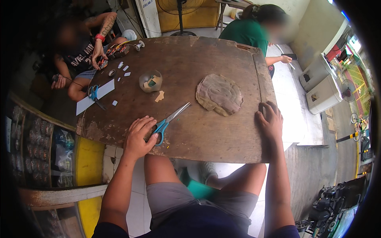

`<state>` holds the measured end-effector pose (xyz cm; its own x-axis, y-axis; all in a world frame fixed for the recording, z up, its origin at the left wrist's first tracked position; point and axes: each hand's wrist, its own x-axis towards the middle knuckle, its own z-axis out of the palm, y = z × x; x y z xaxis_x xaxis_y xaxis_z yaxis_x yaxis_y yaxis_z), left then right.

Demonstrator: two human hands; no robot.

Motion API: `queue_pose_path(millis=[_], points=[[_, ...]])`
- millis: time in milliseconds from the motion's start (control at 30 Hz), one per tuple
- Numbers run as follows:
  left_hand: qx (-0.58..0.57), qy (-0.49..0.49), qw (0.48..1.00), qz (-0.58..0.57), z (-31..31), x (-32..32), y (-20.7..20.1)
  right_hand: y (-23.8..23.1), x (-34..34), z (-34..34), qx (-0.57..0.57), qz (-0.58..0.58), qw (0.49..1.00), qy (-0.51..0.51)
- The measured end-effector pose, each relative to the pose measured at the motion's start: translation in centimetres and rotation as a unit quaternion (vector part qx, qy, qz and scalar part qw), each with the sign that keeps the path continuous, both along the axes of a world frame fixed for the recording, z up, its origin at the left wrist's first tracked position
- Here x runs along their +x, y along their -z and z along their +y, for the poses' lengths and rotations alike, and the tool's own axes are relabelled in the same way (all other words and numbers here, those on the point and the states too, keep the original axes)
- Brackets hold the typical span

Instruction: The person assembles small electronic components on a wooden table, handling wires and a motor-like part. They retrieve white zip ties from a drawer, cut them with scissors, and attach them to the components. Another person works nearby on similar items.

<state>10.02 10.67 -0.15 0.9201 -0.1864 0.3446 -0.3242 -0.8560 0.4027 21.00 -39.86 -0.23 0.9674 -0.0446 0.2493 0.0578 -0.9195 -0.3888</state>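
Note:
My left hand lies on the brown wooden table near its front edge, fingers stretched out. Its thumb is at the handle loops of blue-handled scissors, whose blades point away to the right; whether it touches them I cannot tell. At the table's right edge rests my right hand, fingers loosely spread and holding nothing. A round, wrinkled brown fabric piece is spread flat between the hands, farther in. Left of it stands a clear round bowl with tan scraps inside, and a loose tan scrap lies beside it.
Far left, a person handles small parts with wires. Near them lie a second pair of blue scissors, white paper, a tape roll and a spool. Another person in green holds a phone beyond the table.

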Motion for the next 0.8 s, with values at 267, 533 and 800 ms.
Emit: queue_pose_path(millis=[267, 533, 800], points=[[-0.012, -0.014, 1.000, 0.018, 0.1, -0.1, 0.0, 1.5, 2.1, -0.8, -0.035, 0.007, 0.999, 0.034], [-0.074, -0.009, 0.993, 0.087, 2.1, -0.3, 0.2, 0.7, 28.9, -2.3, 0.177, 0.030, 0.982, 0.062], [-0.112, -0.056, 0.973, 0.191, -1.2, 3.9, -5.6, 1.5, 41.1, 1.2, 0.053, 0.118, 0.939, 0.319]])
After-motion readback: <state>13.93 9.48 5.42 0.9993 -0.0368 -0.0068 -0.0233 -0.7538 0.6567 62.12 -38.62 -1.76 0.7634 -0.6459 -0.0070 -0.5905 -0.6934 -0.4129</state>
